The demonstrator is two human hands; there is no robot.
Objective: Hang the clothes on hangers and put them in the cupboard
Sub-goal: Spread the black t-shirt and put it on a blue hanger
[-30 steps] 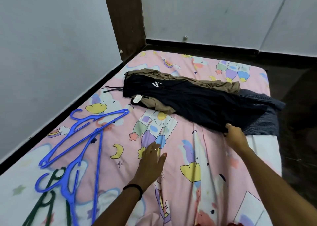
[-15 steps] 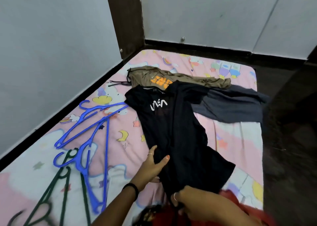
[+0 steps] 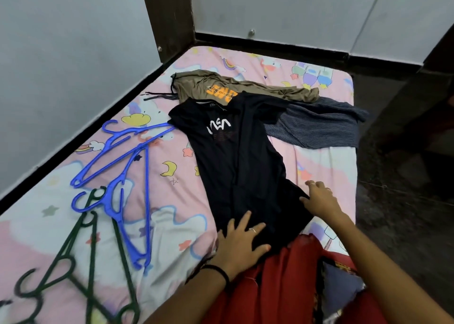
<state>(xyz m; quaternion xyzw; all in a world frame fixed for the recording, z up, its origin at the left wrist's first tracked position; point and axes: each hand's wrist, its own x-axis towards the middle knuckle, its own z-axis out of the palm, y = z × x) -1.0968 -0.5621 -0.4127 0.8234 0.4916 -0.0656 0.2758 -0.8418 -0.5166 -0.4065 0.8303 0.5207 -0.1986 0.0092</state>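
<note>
Both hands are pressing flat, fingers spread, on the black T-shirt (image 3: pixel 235 156) hem: left hand (image 3: pixel 239 243) lower, right hand (image 3: pixel 319 199) beside. Shirt is running lengthwise away up the bed (image 3: pixel 172 225); blue hangers (image 3: pixel 122 159) are lying nearer the left.

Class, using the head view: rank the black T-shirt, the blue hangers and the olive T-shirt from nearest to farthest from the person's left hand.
1. Black T-shirt: under the left hand, which rests on its hem.
2. Blue hangers: to the hand's left on the bed.
3. Olive T-shirt: at the bed's far end.
</note>
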